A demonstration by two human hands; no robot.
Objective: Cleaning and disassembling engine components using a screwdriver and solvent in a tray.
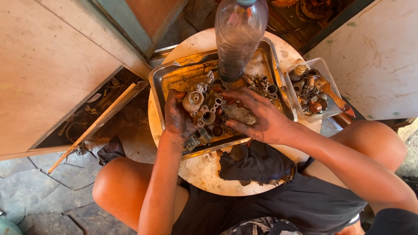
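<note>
Carburettor body [204, 111], grimy cast metal, lying in a steel tray [167, 78] on a round worktop [204, 172], towards the tray's near edge. Around it: loose small metal parts [263, 85]; clear plastic bottle [239, 37] standing at the tray's far edge; clear tub of fittings [311, 89] at the worktop's right edge; dark rag [257, 163] at the near edge. Left hand [176, 117] fingers curled around the body's left side. Right hand [257, 115] fingers spread, resting on parts just beside it.

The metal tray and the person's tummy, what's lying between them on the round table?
In the head view, a crumpled dark rag lies on the round table, between the metal tray and the person's body.
</note>
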